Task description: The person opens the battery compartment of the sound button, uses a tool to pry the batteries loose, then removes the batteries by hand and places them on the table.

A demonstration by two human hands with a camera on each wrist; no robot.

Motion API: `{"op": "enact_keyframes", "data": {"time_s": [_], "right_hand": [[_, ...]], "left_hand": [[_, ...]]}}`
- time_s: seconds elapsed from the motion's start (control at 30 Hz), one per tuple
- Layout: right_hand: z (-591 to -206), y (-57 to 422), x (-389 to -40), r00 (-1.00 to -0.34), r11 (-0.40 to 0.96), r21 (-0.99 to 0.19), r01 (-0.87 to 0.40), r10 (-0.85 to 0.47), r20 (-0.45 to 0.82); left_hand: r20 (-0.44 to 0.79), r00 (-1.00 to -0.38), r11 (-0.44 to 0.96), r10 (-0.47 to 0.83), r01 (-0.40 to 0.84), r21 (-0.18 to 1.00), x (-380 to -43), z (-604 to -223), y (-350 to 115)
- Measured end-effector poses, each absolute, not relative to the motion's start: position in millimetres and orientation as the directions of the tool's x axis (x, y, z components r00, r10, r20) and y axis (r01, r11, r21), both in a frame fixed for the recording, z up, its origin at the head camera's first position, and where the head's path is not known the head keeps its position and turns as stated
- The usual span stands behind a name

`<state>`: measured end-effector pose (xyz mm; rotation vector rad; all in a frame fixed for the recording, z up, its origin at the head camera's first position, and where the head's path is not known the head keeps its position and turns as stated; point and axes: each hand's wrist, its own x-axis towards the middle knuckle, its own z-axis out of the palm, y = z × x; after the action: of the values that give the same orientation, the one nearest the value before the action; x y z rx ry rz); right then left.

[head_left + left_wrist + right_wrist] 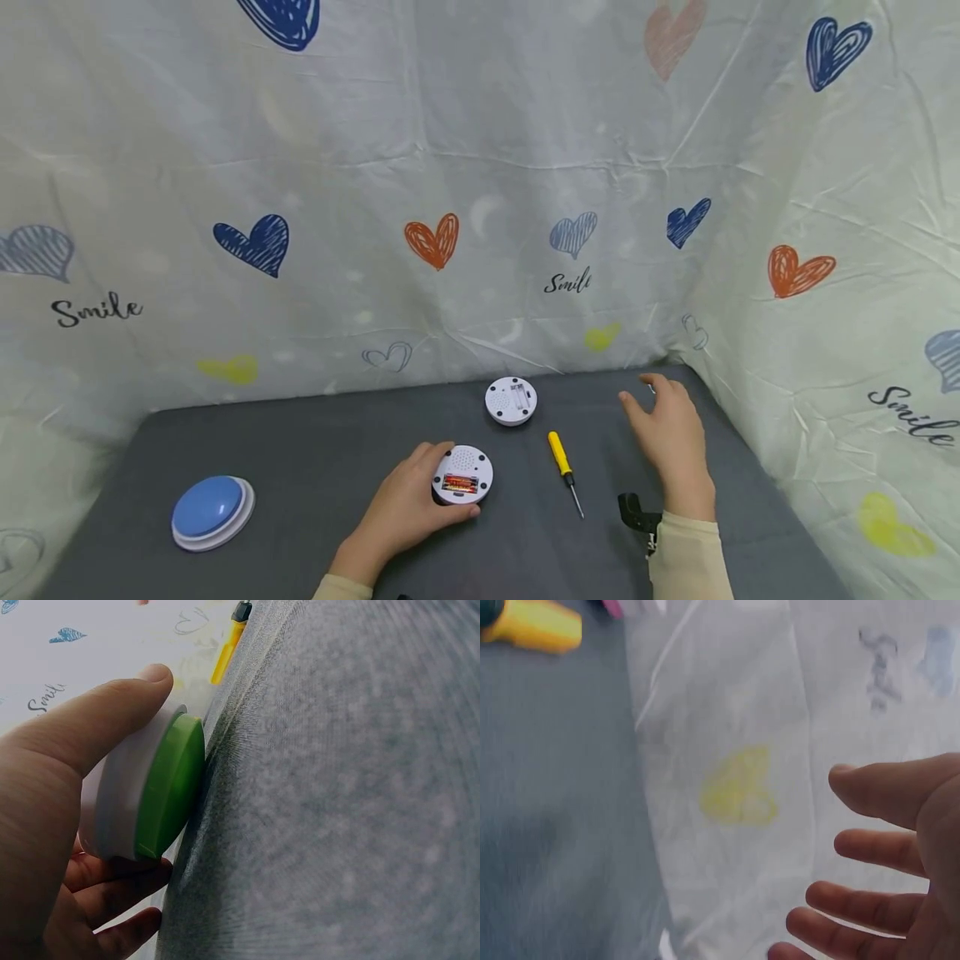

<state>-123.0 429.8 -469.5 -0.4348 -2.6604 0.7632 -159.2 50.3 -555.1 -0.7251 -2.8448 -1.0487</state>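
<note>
My left hand point(408, 498) grips a round buzzer button point(474, 460) by its rim, thumb on one side and fingers on the other. The button lies upside down, its green dome point(174, 791) facing the table in the left wrist view. Orange-red batteries point(460, 483) sit in its uncovered compartment. My right hand point(672, 435) hovers over the table's right side, thumb and fingers spread apart and holding nothing. Near its fingertips lies a small pale piece point(666, 946), mostly hidden. Between the hands is a yellow-handled screwdriver point(558, 454), tip toward me.
Farther back, another upturned white button point(511, 401) has an uncovered compartment without batteries. A blue-domed button point(210, 510) stands upright at the left. Heart-printed cloth point(480, 283) hangs behind and right of the dark grey tabletop point(315, 442). A black strap mount point(637, 512) juts from the right wrist.
</note>
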Motion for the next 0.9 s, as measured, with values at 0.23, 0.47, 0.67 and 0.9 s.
{"op": "enact_keyframes", "data": {"time_s": [0.23, 0.47, 0.67, 0.9], "right_hand": [[-466, 398, -133, -0.932, 0.836, -0.528, 0.149, 0.297, 0.208], [-482, 376, -141, -0.977, 0.865, -0.479, 0.15, 0.203, 0.062], [-492, 358, -142, -0.991, 0.883, -0.449, 0.137, 0.122, -0.061], [-498, 348, -142, -0.983, 0.865, -0.477, 0.153, 0.083, -0.164]], "left_hand": [[0.188, -0.886, 0.663, 0.425, 0.445, 0.602, -160, -557, 50], [0.185, -0.883, 0.661, 0.431, 0.448, 0.601, -159, -556, 49], [0.179, -0.885, 0.661, 0.43, 0.444, 0.605, -158, -556, 49], [0.179, -0.887, 0.665, 0.426, 0.442, 0.603, -157, -554, 49]]}}
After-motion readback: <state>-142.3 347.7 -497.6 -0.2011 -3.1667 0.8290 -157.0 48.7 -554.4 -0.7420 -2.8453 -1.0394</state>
